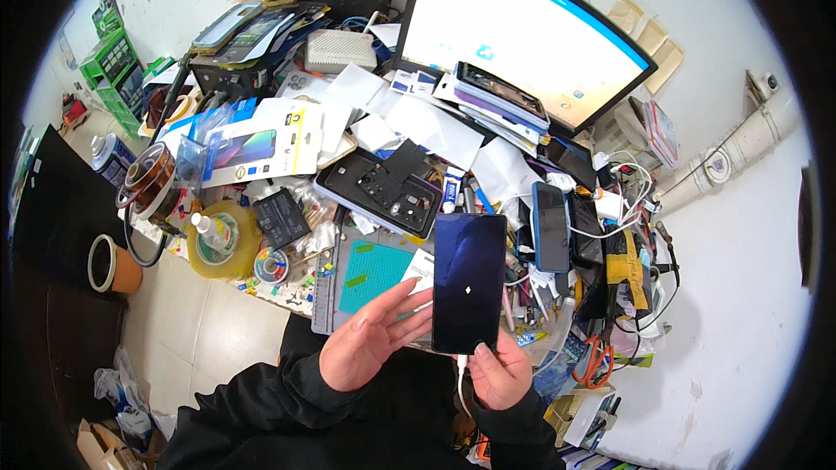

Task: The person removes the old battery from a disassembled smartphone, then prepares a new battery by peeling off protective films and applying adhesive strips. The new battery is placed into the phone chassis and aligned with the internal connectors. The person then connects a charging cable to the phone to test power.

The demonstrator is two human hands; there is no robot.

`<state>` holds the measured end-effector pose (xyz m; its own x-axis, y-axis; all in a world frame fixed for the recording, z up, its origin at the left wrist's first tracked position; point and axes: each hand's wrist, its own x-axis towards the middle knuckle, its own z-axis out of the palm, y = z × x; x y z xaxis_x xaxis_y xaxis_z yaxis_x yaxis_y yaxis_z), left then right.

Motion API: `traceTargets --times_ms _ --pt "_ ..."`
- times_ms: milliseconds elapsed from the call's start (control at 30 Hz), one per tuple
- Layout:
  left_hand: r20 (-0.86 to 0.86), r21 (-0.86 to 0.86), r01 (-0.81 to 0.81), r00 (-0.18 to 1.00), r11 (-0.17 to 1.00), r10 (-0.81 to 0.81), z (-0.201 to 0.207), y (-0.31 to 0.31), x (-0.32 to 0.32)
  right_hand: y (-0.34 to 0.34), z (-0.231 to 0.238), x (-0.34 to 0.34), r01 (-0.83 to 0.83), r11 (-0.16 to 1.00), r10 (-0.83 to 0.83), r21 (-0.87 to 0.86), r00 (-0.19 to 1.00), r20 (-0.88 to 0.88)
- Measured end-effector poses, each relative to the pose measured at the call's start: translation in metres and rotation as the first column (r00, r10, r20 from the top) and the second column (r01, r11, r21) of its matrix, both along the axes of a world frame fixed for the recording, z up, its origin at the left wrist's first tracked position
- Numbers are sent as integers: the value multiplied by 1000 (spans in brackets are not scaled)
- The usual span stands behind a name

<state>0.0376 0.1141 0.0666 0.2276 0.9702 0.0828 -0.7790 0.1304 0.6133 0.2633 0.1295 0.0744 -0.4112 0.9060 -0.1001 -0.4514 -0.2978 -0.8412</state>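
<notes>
A smartphone point(468, 261) stands upright in front of me, its dark screen showing a small white symbol. My right hand point(500, 374) grips its lower right corner, the thumb over the front edge. A white charging cable point(462, 374) is plugged into the bottom of the phone and hangs down. My left hand point(370, 338) is open beside the phone's left edge, palm up, fingers stretched toward it; whether the fingertips touch it I cannot tell. Behind the left hand lies a teal cutting mat point(374, 271) with a white paper slip point(422, 268) on it.
A lit monitor point(522, 35) stands at the back. Another phone point(550, 226) leans at the right, near orange-handled scissors point(595, 362). A black tray with small parts point(383, 191) lies mid-table. At left are a tape roll point(248, 252), a spray bottle point(213, 231) and a solder reel point(272, 266).
</notes>
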Motion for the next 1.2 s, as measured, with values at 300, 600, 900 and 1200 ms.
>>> traceTargets --times_ms 300,600,900,1200 --pt "48 -28 -6 999 1000 7 -2 1 2 1 1 1 -23 1000 23 -2 1000 8" --pt "-98 2 -4 995 1000 5 -2 3 6 -2 -1 4 1 998 -12 65 986 165" --pt "-100 7 -10 995 1000 11 -5 1 9 -4 2 5 5 996 -26 87 970 240" --pt "-110 -4 28 993 1000 -29 -19 -2 8 -6 -5 1 142 988 -151 54 950 274"
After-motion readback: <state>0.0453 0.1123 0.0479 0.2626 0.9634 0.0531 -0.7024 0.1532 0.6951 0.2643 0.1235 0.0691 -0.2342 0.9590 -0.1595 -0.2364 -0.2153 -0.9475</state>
